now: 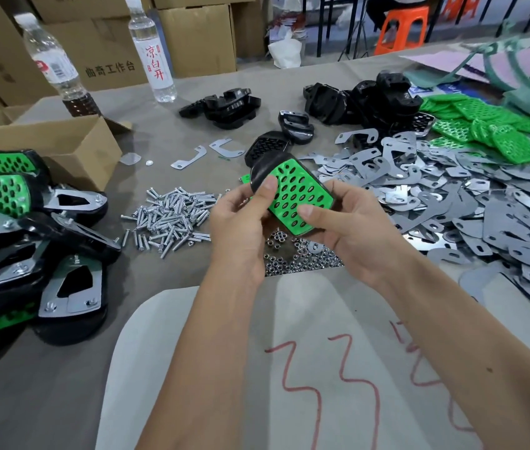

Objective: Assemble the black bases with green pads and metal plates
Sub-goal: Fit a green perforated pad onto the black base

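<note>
Both hands hold one black base [261,172] with a green perforated pad [299,193] on its face, raised above the table's middle. My left hand [240,219] grips its left end, thumb on the black edge. My right hand [348,222] grips the right side, thumb pressing on the pad. Loose black bases [348,99] lie at the back, green pads [490,128] at the far right, and metal plates [451,196] in a big heap on the right.
Screws [169,216] are piled left of my hands and nuts [299,254] lie under them. Finished assemblies [30,228] are stacked at the left by a cardboard box [62,147]. Two water bottles [151,47] stand at the back.
</note>
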Motion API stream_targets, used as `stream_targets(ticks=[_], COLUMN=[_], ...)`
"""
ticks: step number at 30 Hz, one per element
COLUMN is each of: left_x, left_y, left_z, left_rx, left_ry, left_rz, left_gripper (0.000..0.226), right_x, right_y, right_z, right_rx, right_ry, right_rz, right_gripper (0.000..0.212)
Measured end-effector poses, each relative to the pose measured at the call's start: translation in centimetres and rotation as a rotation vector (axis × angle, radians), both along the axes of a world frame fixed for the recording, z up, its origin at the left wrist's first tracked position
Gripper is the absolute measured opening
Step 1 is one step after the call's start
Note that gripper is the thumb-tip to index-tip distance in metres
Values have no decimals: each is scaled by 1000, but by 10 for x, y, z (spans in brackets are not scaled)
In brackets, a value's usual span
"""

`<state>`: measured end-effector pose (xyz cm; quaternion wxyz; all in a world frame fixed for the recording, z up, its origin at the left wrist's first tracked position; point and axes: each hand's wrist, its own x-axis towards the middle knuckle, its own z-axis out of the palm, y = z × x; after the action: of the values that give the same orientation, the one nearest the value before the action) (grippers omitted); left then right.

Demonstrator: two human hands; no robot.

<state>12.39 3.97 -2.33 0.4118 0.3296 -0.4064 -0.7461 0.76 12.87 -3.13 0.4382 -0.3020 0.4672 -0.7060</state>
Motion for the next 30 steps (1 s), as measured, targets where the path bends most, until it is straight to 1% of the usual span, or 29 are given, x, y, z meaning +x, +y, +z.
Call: stream_targets(ticks=[2, 4, 6, 9, 11, 14, 16, 19, 21, 23, 26, 28, 30], left_x=[1, 1, 0, 1, 3, 4, 4, 7, 9, 10, 11, 12, 13], left_y=[-1, -3, -4, -3, -1, 2, 4, 3, 0, -4, -8, -8, -9], left_z=[1, 2, 1, 2, 3, 6, 7, 7, 6, 5, 4, 5, 6], left_rx=[-17, -59, -89, -90, -65, -34, -35, 1, 27, 38, 99, 116, 73], left_ry=[-18, -45, -74, -72, -66, -84, -105, -91, -84, -92, -91, -90, -75], left_rz=[30, 49, 75, 103, 70, 7, -10, 11, 28, 5, -96, -117, -103], left_gripper=[11, 9, 9, 12, 15, 29, 31, 27, 33, 34, 21, 24, 30], right_x=[-1, -3, -5, -6, -8, -11, -13, -12, -11, -12, -13, -12, -12], right_y=[-1, -1, 0, 1, 2, 4, 5, 6, 6, 6, 6, 6, 4], right_z=[0, 1, 1, 1, 2, 1, 0, -1, -1, -1, -1, -2, -3], right_rx=[26, 10, 3, 22, 24, -4, -16, -46, -70, -93, -114, -115, -119], right_ry=[13, -12, 4, 92, 137, 132, 124, 144, 185, 245, 395, 465, 503], right_rz=[36, 92, 130, 112, 106, 122, 142, 256, 326, 321, 265, 216, 173], right_gripper=[48, 40, 35, 36, 36, 39, 40, 37, 36, 38, 34, 31, 29])
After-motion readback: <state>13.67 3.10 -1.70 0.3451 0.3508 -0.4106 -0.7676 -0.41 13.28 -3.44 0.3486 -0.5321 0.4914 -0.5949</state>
